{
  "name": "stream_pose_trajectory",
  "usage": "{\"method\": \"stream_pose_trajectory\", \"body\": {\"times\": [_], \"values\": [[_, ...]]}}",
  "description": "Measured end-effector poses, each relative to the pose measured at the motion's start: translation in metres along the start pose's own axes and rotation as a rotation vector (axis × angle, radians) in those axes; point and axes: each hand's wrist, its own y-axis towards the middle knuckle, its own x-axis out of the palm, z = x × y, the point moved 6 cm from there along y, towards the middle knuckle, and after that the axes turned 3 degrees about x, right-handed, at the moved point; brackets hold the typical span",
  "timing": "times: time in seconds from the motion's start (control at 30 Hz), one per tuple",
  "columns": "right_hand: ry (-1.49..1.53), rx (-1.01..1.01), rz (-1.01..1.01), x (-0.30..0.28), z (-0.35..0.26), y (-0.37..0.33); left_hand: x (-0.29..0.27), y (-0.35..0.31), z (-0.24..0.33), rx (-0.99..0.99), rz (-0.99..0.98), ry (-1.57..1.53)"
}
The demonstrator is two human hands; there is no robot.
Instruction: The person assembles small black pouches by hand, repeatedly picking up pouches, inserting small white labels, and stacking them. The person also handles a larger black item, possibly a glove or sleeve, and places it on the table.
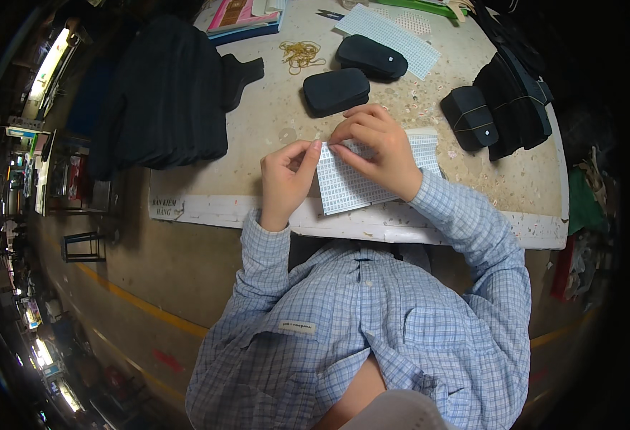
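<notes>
A white sheet of small printed labels [361,188] lies at the table's near edge, in front of my body. My left hand [288,178] is closed in a pinch at the sheet's upper left corner, thumb and forefinger together. Just to the right, my right hand [381,149] reaches over the sheet with its thumb and forefinger pinched near that same corner. Whatever is between the right fingertips is too small to make out. Beyond the hands lies a small stack of black rounded pads [335,92], and behind it another black stack [372,57] bearing a tiny white label.
Tall piles of black pieces [168,100] stand at the left of the table [258,129]. Banded black bundles [469,118] sit at the right. Yellow rubber bands [299,56], another label sheet [390,39], snips [329,14] and papers [247,16] lie toward the back.
</notes>
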Motion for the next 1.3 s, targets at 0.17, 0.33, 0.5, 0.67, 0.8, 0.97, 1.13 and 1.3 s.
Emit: {"method": "stream_pose_trajectory", "body": {"times": [0.17, 0.33, 0.5, 0.67, 0.8, 0.97, 1.13, 1.3], "values": [[0.114, 0.011, 0.023, 0.002, -0.005, 0.002, -0.001, -0.003, -0.002, 0.005, 0.026, 0.035], [0.114, 0.017, 0.007, 0.009, -0.009, 0.001, 0.0, -0.004, -0.006, 0.005, 0.017, 0.046], [0.303, 0.167, 0.017, 0.007, 0.0, 0.0, -0.003, -0.004, -0.001, -0.021, -0.058, 0.141], [0.212, 0.332, -0.083, -0.026, 0.049, 0.025, -0.041, 0.017, 0.015, -0.092, -0.15, 0.739], [-0.257, 0.214, -0.106, -0.045, 0.087, 0.049, -0.036, 0.065, 0.044, 0.338, -0.069, 0.734], [-0.372, 0.093, -0.094, -0.02, 0.098, 0.061, 0.03, 0.129, 0.016, 0.385, -0.421, 0.704], [-0.422, 0.081, -0.103, -0.011, 0.097, 0.055, 0.048, 0.136, -0.005, 0.407, -0.441, 0.798], [-0.518, 0.029, -0.066, -0.006, 0.093, 0.054, 0.041, 0.133, -0.007, 0.3, -0.507, 0.776]]}}
